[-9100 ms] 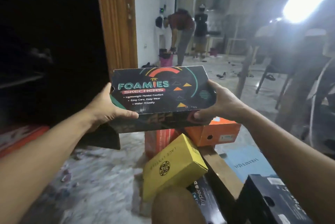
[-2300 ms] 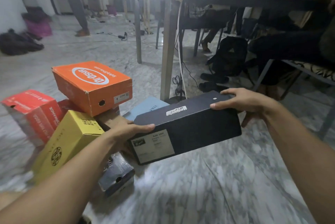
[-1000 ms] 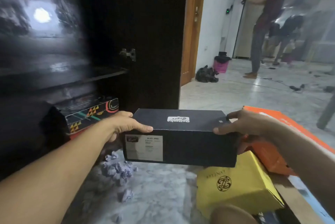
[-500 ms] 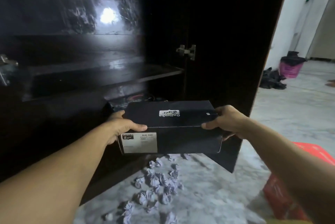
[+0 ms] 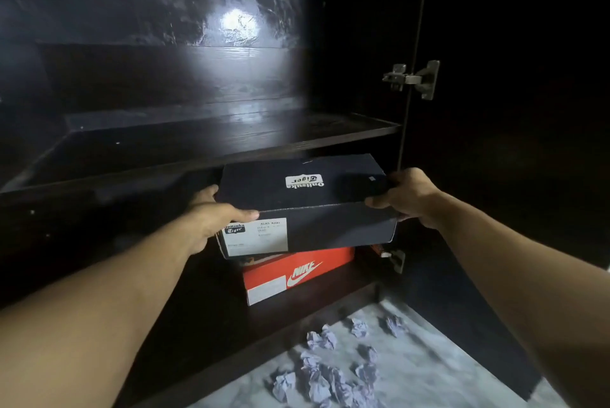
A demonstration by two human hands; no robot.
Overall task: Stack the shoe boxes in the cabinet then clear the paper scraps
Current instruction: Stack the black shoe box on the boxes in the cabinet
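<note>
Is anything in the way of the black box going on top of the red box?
Nothing visible. Both hands hold the black box just above the red box, under the shelf.

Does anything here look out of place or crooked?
Yes. Crumpled paper scraps lie scattered on the floor before the cabinet. The black shoe box, held by left hand and right hand, sits skewed above the red Nike box.

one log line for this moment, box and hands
step: stacking | black box over nike box, contact unclear | left hand, right hand: grip on ends | paper scraps: on floor
</note>
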